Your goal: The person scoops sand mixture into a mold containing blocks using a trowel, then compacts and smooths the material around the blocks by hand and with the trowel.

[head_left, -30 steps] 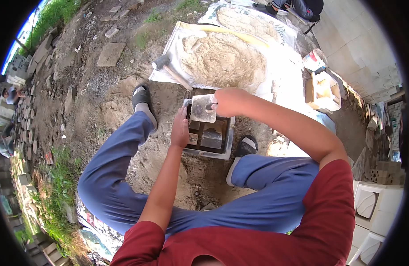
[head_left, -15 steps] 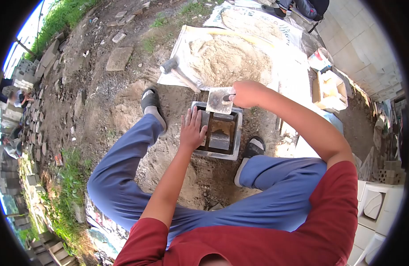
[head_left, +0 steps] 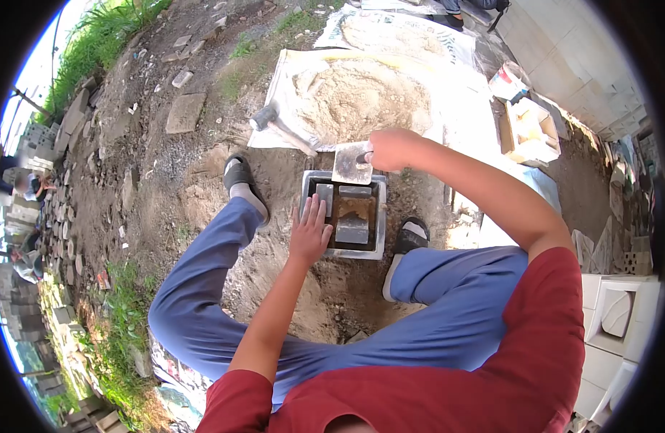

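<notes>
- Head view: I am squatting over a grey rectangular metal mould box [head_left: 379,216] sitting on the dirt ground [head_left: 202,166] between my sandalled feet.
- My left hand [head_left: 310,232] is pressing flat on the box's near-left rim, fingers spread wide.
- My right hand [head_left: 390,148] is gripping the handle of a flat grey steel trowel [head_left: 351,163], holding its blade over the box's far edge.
- Beyond, a pale sand heap [head_left: 357,97] is lying on white sacking, a mallet [head_left: 274,124] beside it.
</notes>
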`<state>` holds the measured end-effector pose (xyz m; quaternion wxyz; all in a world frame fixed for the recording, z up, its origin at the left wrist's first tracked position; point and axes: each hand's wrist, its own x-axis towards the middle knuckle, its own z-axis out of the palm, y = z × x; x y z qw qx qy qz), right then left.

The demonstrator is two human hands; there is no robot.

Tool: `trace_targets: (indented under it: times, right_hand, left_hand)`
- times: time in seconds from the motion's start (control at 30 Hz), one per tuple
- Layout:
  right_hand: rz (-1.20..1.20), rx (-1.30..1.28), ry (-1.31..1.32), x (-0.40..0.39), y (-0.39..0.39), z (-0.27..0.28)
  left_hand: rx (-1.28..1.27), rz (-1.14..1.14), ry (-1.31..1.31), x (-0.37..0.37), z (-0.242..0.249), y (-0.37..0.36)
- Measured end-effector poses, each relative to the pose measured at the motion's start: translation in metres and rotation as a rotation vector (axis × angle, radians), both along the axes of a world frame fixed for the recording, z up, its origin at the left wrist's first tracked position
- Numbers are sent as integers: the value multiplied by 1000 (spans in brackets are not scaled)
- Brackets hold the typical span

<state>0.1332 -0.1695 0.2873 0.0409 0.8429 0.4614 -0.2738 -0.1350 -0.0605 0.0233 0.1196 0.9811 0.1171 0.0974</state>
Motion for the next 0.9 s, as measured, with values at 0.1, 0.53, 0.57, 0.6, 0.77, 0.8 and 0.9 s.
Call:
trace_targets:
  times: [0.1,0.53,0.57,0.6,0.77,0.8,0.9]
  right_hand:
    - [41,63,-67,4,-3,-12]
    - [-588,375,178,79,-62,-93]
    - [-651,409,158,90,-62,-102]
    - [-655,401,156,103,-63,-110]
    - [-1048,532,358,161,-52,-158]
    - [-1044,523,364,171,-47,-169]
    - [-1013,625,348,201,-19,-202]
  left_hand:
    - [-59,-74,15,-15,7,-13]
    - [-195,4,-232,132,6,35]
    - [-160,10,-245,144,0,38]
    - [-169,7,-244,151,-8,39]
    - [-62,79,-76,164,-9,36]
    - [-106,55,-104,163,-9,36]
    - [-119,76,-112,163,-13,38]
